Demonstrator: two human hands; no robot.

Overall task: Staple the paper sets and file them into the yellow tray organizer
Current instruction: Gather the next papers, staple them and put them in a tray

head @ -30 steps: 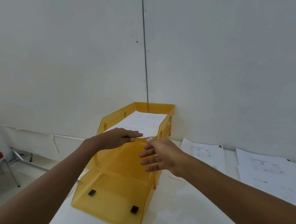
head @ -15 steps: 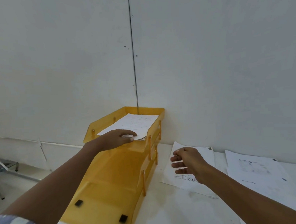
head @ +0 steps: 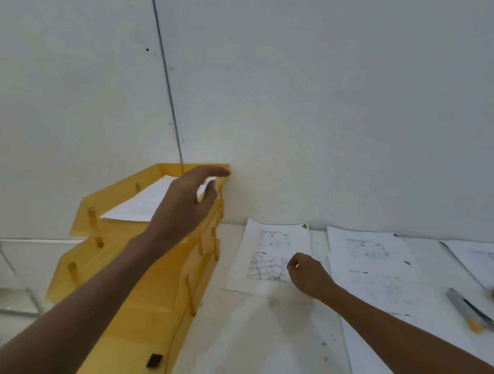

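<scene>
The yellow tray organizer (head: 136,294) stands in tiers on the white table against the wall. A paper set (head: 145,201) lies in its top tray. My left hand (head: 186,205) hovers above that tray with relaxed fingers and holds nothing. Right of the organizer another printed paper set (head: 268,243) lies flat on the table. My right hand (head: 307,272) sits at its right edge, fingers curled, thumb and forefinger pinching the sheet. A grey stapler (head: 470,312) with a yellow tip lies at the far right.
More printed paper sets (head: 371,254) (head: 493,261) lie in a row along the wall to the right. The wall rises directly behind the organizer. The table's left edge runs just beside the organizer, with floor beyond it.
My left hand has lifted off the paper in the top tray. My right hand moved right and down onto the nearest loose paper set and curled its fingers. The view has swung right.
</scene>
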